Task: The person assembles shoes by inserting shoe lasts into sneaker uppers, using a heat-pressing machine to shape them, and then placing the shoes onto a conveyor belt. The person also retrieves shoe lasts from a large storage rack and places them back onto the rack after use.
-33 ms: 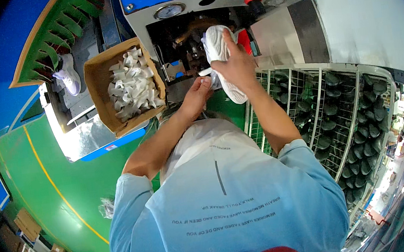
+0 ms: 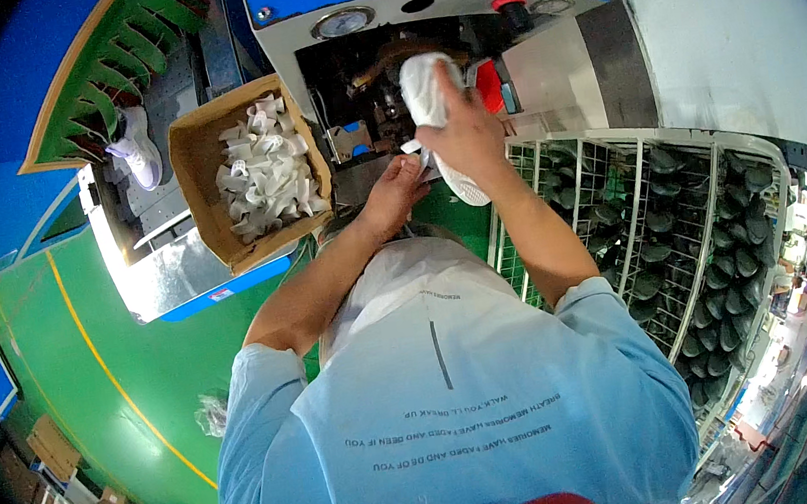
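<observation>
the shoe (image 2: 423, 94) has shifted slightly left, right hand (image 2: 471, 143) slanting over it.

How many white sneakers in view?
2: one white sneaker with lilac trim on the dark grey surface left of the open brown cardboard box; one sole-up white sneaker in the right hand. More may be hidden.

From here I see a light blue shirt (image 2: 498, 361) fading to white toward the hem, short sleeves (image 2: 260, 380), dark lettering (image 2: 450, 426) and one thin dark stripe (image 2: 441, 355).
</observation>
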{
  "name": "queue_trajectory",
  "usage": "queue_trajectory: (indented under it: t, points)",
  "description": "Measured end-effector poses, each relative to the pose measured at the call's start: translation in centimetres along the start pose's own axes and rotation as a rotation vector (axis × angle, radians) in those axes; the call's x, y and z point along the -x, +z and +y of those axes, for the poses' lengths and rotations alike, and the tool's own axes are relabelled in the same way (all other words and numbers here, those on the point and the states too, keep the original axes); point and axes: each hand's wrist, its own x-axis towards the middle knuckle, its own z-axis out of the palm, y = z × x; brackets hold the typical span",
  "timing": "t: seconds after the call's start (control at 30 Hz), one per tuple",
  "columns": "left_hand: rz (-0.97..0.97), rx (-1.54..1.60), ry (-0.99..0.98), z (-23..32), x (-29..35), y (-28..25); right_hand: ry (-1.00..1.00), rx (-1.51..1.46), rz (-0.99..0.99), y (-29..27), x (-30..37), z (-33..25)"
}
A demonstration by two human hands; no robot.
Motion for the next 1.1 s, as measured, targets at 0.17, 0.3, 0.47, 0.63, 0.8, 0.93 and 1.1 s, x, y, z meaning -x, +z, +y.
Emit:
queue_trajectory:
  t: [0.17,0.3,0.47,0.63,0.8,0.93,1.1]
  points:
    - [0.061,0.175,-0.101,1.5,0.1,-1.8,-0.009,0.064,0.036,2.1,-0.3,-2.0]
    - [0.043,-0.242,-0.197,5.4,4.3,-3.6,-0.046,0.178,0.090,3.0,-1.9,-2.0]
    - [0.563,-0.029,0.095,8.0,7.8,-7.7,-0.264,0.161,0.396,5.4,-0.5,1.3]
    - [0.534,-0.258,-0.027,8.3,8.2,-16.1,-0.277,-0.032,0.557,5.7,0.3,1.4]
    - [0.373,-0.306,-0.214,8.2,6.7,-13.3,-0.303,-0.076,0.585,6.4,3.6,2.2]
    - [0.006,-0.239,-0.355,7.1,4.1,-8.2,-0.322,0.008,0.740,6.1,10.9,3.9]
    - [-0.234,-0.244,-0.615,5.8,4.0,-0.2,-0.233,-0.049,0.341,4.7,18.5,3.3]
